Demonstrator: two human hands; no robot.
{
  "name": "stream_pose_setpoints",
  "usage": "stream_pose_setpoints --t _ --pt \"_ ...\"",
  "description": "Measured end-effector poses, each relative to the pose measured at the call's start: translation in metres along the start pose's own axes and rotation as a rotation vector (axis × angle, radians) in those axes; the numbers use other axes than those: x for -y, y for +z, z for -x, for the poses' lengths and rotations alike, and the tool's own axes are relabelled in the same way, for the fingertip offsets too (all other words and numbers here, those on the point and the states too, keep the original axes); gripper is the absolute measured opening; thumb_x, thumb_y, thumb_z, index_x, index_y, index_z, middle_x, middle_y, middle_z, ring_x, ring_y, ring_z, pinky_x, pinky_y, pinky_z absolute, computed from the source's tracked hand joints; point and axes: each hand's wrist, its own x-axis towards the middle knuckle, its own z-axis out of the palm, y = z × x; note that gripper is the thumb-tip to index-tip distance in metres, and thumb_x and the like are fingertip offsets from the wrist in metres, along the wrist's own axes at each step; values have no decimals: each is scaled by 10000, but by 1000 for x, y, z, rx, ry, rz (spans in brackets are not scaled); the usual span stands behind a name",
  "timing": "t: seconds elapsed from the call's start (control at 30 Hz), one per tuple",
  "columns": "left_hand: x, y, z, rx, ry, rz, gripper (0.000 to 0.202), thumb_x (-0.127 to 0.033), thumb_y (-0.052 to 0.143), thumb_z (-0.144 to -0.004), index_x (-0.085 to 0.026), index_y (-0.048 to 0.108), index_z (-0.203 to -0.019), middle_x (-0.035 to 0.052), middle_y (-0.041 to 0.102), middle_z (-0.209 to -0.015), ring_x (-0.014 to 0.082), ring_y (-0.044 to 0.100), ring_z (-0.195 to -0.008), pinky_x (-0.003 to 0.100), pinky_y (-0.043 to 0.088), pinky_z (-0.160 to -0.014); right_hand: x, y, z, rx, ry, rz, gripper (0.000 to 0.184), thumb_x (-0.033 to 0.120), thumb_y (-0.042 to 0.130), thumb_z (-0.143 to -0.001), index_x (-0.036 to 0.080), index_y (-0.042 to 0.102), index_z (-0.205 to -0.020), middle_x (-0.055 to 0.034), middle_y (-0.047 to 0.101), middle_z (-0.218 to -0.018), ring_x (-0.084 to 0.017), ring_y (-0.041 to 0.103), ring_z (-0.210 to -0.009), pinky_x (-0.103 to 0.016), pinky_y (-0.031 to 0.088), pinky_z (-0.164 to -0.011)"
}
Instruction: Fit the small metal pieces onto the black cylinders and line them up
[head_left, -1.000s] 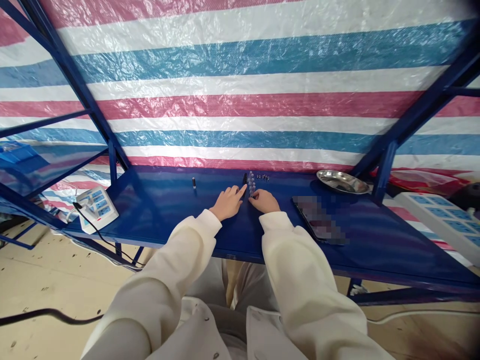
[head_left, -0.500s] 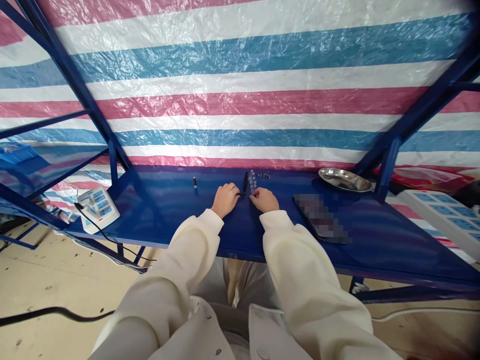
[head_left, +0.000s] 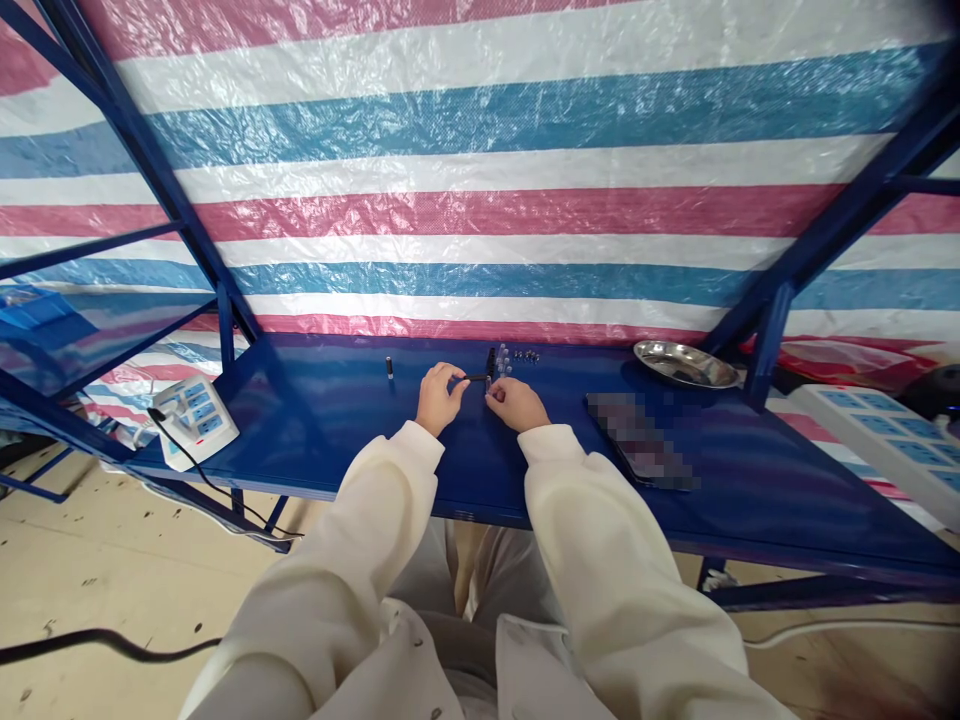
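My left hand (head_left: 439, 398) is closed in a pinch on a slim black tube (head_left: 475, 378), held level just above the blue table. Facing it, my right hand (head_left: 517, 403) pinches a small clear piece (head_left: 488, 382) at the tube's right end; whether the two touch I cannot tell. Just beyond my fingers stands a short row of small black pieces (head_left: 491, 358). Beside that row are several small clear plastic pieces (head_left: 504, 354), then several tiny shiny metal parts (head_left: 528, 357). Farther left, a black tube with a pale lower end (head_left: 389, 368) stands upright alone.
A phone with a blurred screen (head_left: 634, 440) lies right of my right hand. Behind it sits an oval metal dish (head_left: 686, 365). White power strips (head_left: 196, 420) are at both table ends, the left one with a black cable. Blue frame posts and a striped sheet (head_left: 480, 210) bound the back.
My left hand has lifted slightly and turned, bringing the black tube level. My right hand has moved left from the clear pieces to the tube's end, with a clear piece in its fingers.
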Motion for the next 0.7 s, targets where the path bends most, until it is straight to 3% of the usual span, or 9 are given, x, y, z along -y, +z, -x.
stream_pose_setpoints --t 0.33,0.57,0.7 --pt "-5 -5 1 -62 81 -15 141 -255 539 -860 -188 639 -932 68 626 -965 175 571 -921 336 461 -870 7 -2 4 13 -33 69 94 222 525 -795 187 613 -799 -31 629 -818 -140 542 -731 -241 342 -628" --pt "-9 -7 4 -1 203 -52 272 -277 477 -895 -196 639 -1098 77 608 -996 163 564 -946 320 458 -893 9 -2 5 40 -44 118 98 225 514 -802 184 603 -805 -44 634 -858 -152 560 -764 -245 339 -620" --pt "-9 -7 4 63 209 -84 276 -262 454 -901 -198 660 -1073 75 621 -964 167 567 -920 339 459 -876 9 -1 4 41 -44 97 84 232 522 -793 189 595 -787 -38 635 -850 -152 559 -763 -244 337 -624"
